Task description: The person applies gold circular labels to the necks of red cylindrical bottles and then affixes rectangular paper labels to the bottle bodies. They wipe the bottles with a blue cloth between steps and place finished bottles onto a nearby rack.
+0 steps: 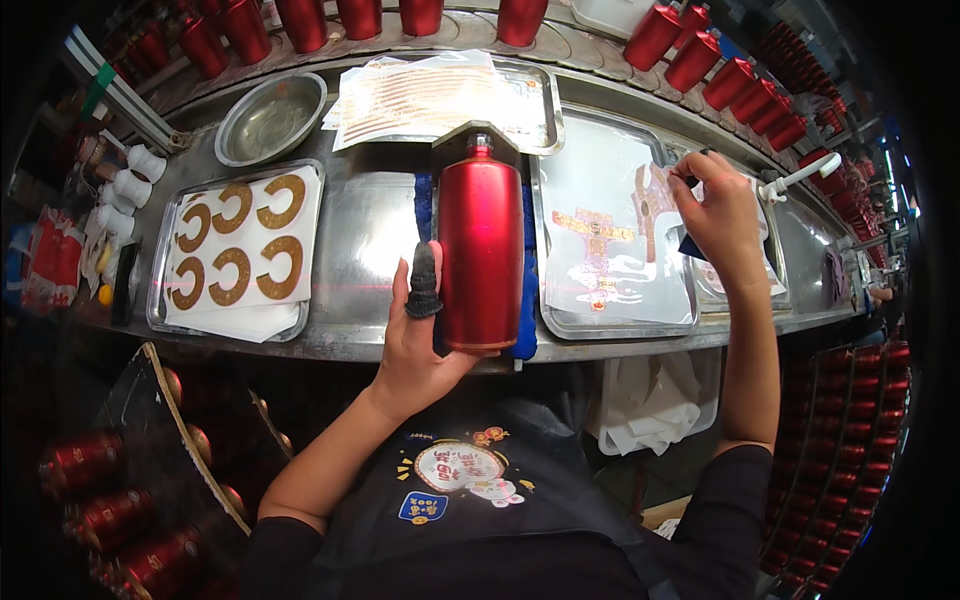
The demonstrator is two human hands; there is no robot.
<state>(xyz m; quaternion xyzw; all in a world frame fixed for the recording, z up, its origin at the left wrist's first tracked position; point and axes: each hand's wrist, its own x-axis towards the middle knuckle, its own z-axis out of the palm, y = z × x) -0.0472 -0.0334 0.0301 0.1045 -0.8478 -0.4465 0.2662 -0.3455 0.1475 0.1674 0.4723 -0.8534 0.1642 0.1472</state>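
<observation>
A glossy red bottle [482, 255] with a silvery neck lies in a cradle [505, 133] in front of me, neck pointing away. My left hand [425, 350] grips it around its near end. Its thumb side is at the base, and a finger in a black finger cot rests along the left side. Over the right tray, my right hand [715, 205] is closed in a pinch at the edge of a pinkish-gold decal [650, 215]. Another decal [596, 245], shaped like a cross, lies flat to its left on a clear sheet in the metal tray [620, 330].
Gold C-shaped decals on sheets fill a left tray [310, 200]. Behind it stands a metal bowl [270, 120]. Striped decal sheets [420, 95] lie at the back. Red bottles [420, 15] line a conveyor beyond. A white tap [800, 180] juts in at right; a paper-filled bin [655, 400] sits below.
</observation>
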